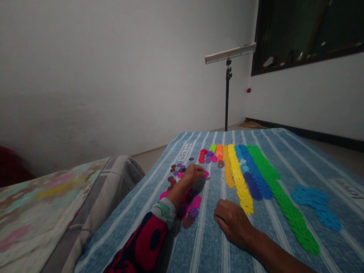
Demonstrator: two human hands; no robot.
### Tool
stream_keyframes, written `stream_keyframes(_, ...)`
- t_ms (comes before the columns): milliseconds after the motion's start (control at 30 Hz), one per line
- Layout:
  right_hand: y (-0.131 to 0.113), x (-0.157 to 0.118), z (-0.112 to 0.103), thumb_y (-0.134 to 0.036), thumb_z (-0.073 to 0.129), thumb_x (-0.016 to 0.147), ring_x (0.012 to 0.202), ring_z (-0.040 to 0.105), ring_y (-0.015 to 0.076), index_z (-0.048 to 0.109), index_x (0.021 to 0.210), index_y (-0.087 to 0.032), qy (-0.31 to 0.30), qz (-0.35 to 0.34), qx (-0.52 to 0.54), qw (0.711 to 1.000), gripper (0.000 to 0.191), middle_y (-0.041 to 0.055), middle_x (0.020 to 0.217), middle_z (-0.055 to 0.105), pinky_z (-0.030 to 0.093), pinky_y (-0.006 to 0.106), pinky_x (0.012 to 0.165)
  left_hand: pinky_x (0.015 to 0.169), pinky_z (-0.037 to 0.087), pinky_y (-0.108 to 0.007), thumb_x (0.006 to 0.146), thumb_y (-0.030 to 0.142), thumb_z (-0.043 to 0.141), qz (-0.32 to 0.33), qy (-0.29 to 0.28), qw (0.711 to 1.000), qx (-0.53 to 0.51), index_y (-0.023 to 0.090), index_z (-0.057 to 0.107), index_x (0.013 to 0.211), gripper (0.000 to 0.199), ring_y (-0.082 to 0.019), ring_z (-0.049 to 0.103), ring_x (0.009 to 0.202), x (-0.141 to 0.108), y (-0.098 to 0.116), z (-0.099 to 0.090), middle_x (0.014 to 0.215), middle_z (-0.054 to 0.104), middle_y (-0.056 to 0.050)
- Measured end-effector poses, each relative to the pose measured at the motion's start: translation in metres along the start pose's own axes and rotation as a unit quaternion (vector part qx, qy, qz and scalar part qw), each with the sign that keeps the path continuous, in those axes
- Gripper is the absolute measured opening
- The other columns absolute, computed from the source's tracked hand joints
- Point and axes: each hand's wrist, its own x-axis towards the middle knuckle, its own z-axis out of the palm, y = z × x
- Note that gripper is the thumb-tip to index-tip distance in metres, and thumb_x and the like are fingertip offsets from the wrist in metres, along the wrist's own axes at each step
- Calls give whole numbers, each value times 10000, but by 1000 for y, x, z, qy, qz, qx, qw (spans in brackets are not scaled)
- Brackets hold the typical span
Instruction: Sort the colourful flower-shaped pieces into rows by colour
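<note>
My left hand (193,173) pinches a small pink disc (206,174) above the blue striped cloth (210,212). My right hand (231,220) rests on the cloth with its fingers curled in; whether it holds anything is hidden. Under and around my left forearm lie loose pink, purple and brown discs (194,212). Beyond my hands are short groups of red discs (202,156), purple discs (209,156) and orange discs (219,152). Long overlapping rows of yellow discs (240,182), dark blue discs (256,170) and green discs (284,201) run toward me on the right.
A light blue disc cluster (318,204) lies at the right of the cloth. Left of the table is a surface with a floral cover (36,201). Behind the table stands a black pole with a pale panel (230,54). A dark window (307,34) is at upper right.
</note>
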Motion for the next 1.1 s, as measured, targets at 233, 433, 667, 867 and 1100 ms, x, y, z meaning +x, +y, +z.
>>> stream_keyframes(233,-1,0,3,-57,581,799,724,526,157,566,703,-199,23,2,18,1000,172,12,755,590,347,285,667,702,443,-255,745,100,565,-18,64,995,68,167,763,839,230,-175,636,803,66,22,30,812,734,-55)
stream_keyframes(433,0,1,4,-53,556,797,708,529,153,565,716,-203,32,-10,18,999,170,11,753,598,363,275,655,803,457,-301,805,116,543,-38,67,988,133,181,764,860,237,-212,652,944,90,36,46,954,747,-93)
stream_keyframes(667,-1,2,4,-55,551,809,706,529,153,552,712,-202,24,-9,23,999,176,13,749,588,364,275,654,827,468,-291,845,141,525,-48,60,977,201,199,762,955,268,-206,658,994,94,38,46,1023,743,-101)
stream_keyframes(867,-2,1,1,-58,545,822,726,540,153,561,721,-206,11,0,18,1000,180,12,766,597,366,280,672,832,458,-300,841,138,523,-40,76,975,203,183,766,989,288,-239,657,1036,85,38,40,1053,744,-128)
stream_keyframes(1100,-1,0,-2,-90,557,839,732,531,155,575,713,-203,4,4,19,1000,170,11,757,580,341,294,670,788,436,-263,786,134,567,-1,46,978,202,186,781,935,266,-217,662,962,39,25,6,966,758,-76)
